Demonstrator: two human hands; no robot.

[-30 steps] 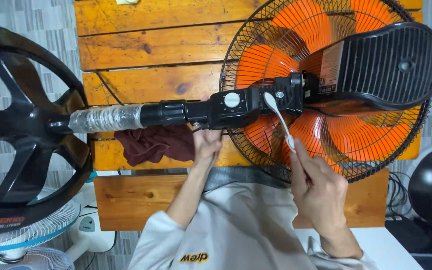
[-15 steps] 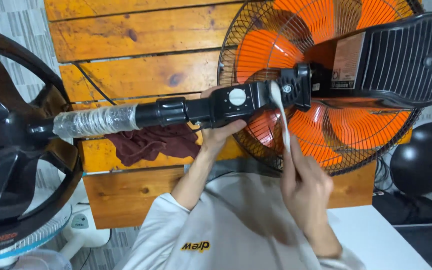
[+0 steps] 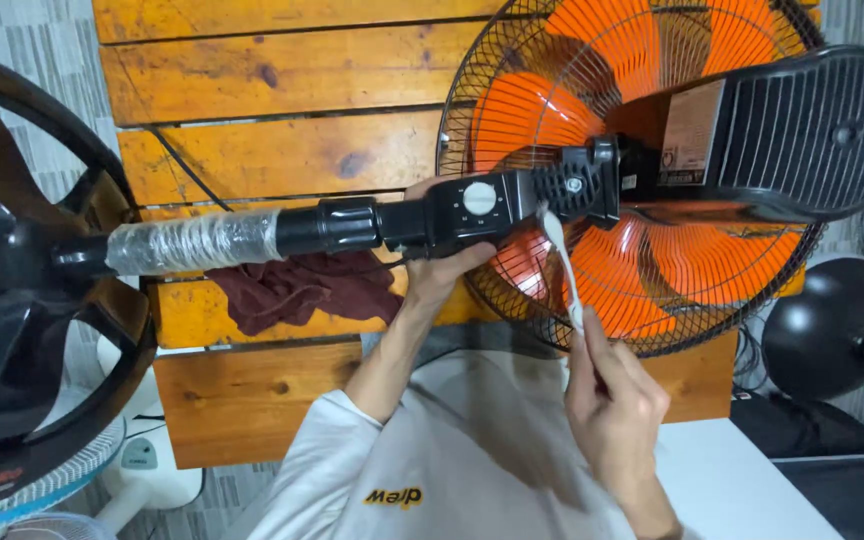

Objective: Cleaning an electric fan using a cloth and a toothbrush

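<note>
Orange fan (image 3: pixel 642 180) lies flat on wood counter (image 3: pixel 282 100). Left hand (image 3: pixel 442 275) grip clenched round neck (image 3: pixel 452 210), steadying it; right hand (image 3: pixel 612 400) grip pinches white strip (image 3: pixel 564 270) w/ tip at pivot joint.

one orange fan (image 3: pixel 642 170), one maroon rag (image 3: pixel 302 290), two hands (image 3: pixel 612 400)
</note>
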